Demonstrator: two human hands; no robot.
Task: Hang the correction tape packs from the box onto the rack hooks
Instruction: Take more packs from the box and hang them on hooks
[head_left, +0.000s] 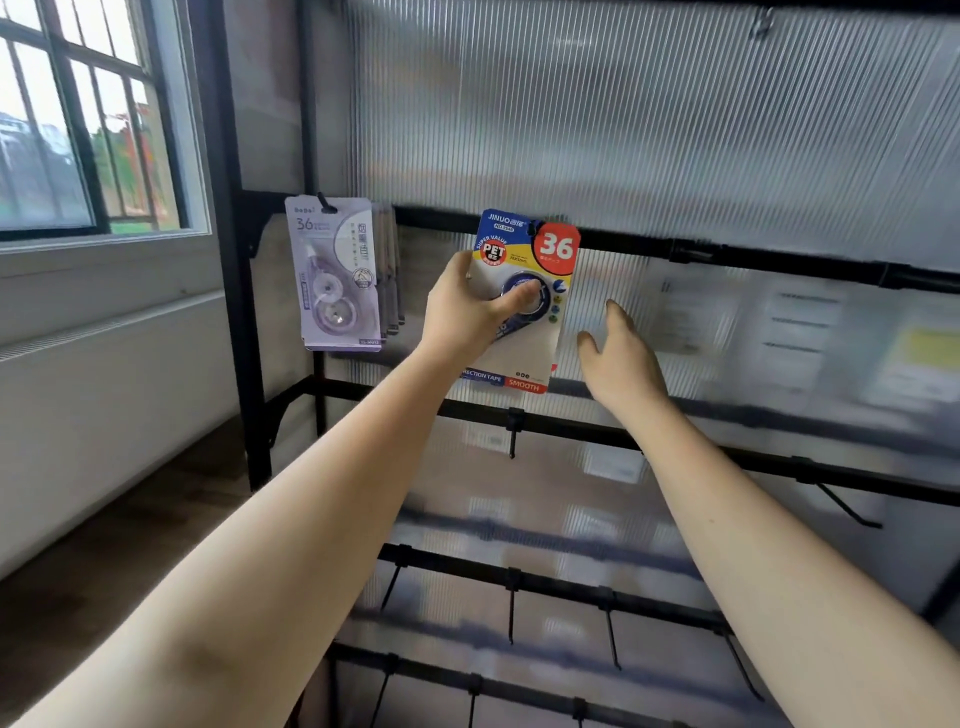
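A black metal rack (597, 431) with rows of hooks stands before a ribbed translucent plastic panel (623, 114), right of a barred window (78, 130). Purple carded correction tape packs (337, 275) hang at the rack's upper left. Just right, the left hand (467, 306) holds a blue, yellow and red carded pack (524, 296) against the upper bar; the right hand (618, 353) hovers beside it.

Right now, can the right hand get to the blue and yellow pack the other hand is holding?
Probably yes. The right hand is open and hovers just beside the blue and yellow pack, with nothing between them. The left hand grips the pack on its other side, so the near edge is free.
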